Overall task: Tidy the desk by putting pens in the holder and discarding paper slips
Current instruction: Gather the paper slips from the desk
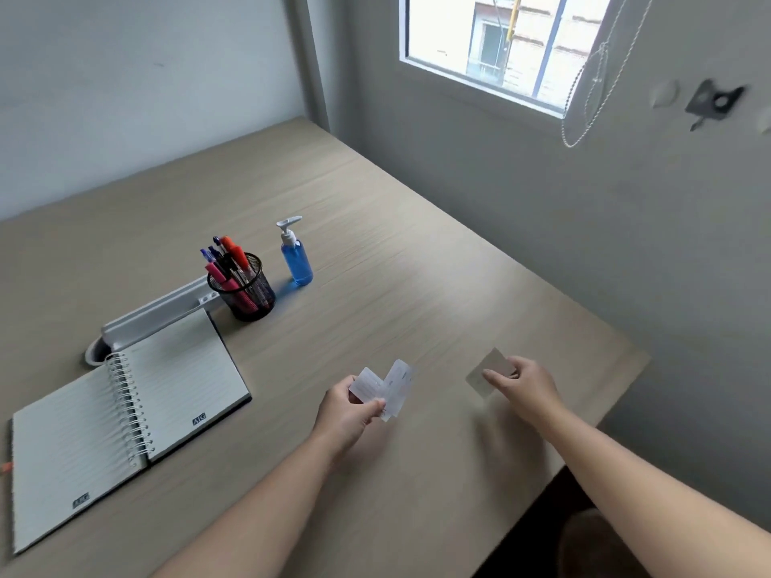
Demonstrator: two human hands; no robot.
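A black mesh pen holder stands at the middle left of the desk with several pens upright in it. My left hand is pinched on two white paper slips, fanned out above the desk. My right hand grips another pale paper slip by its right end, tilted just over the desk top near the right edge.
A blue pump bottle stands right of the holder. An open spiral notebook lies at the left, with a white lamp bar behind it. The wooden desk ends at the right beside the wall and window.
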